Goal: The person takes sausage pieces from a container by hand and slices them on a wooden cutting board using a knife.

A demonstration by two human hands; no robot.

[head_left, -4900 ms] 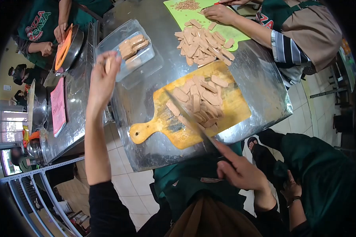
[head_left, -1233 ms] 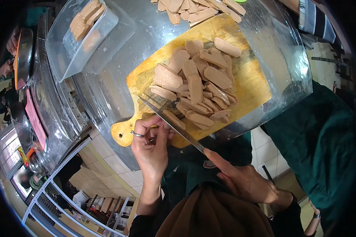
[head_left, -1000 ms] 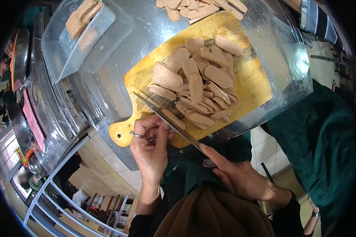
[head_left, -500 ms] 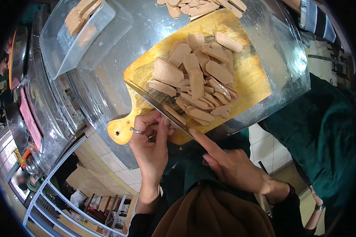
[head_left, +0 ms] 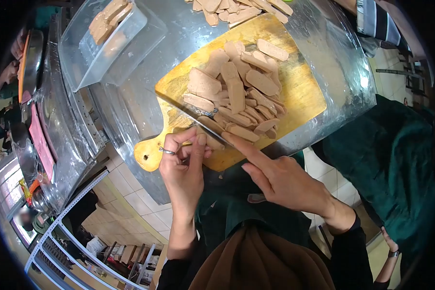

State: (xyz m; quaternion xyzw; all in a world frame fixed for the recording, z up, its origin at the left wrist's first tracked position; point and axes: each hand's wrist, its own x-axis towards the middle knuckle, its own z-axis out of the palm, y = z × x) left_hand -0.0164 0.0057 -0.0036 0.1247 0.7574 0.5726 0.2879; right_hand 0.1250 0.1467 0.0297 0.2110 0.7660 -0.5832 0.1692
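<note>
On the yellow wooden cutting board (head_left: 302, 82) lies a heap of flat pinkish-brown slices (head_left: 237, 92). My right hand (head_left: 285, 181) is closed round the knife (head_left: 193, 115), index finger stretched along its back; the handle is hidden under the hand. The blade slants across the board's near left side, its tip by the handle end. My left hand (head_left: 183, 157), with a ring on one finger, pinches a pinkish-brown piece (head_left: 209, 139) at the board's near edge, just beside the blade. The piece is partly covered by fingers.
A clear plastic container (head_left: 89, 72) with brown sausage-like pieces (head_left: 110, 21) stands at the upper left of the metal table (head_left: 130, 108). More slices (head_left: 227, 9) lie beyond the board. A co-worker's striped sleeve (head_left: 379, 21) shows upper right; a person in green (head_left: 382, 179) stands at right.
Since the oldest frame, my left hand has come from the container to the board's near edge. Lately the knife and my right hand have shifted up and left, and the view has moved slightly.
</note>
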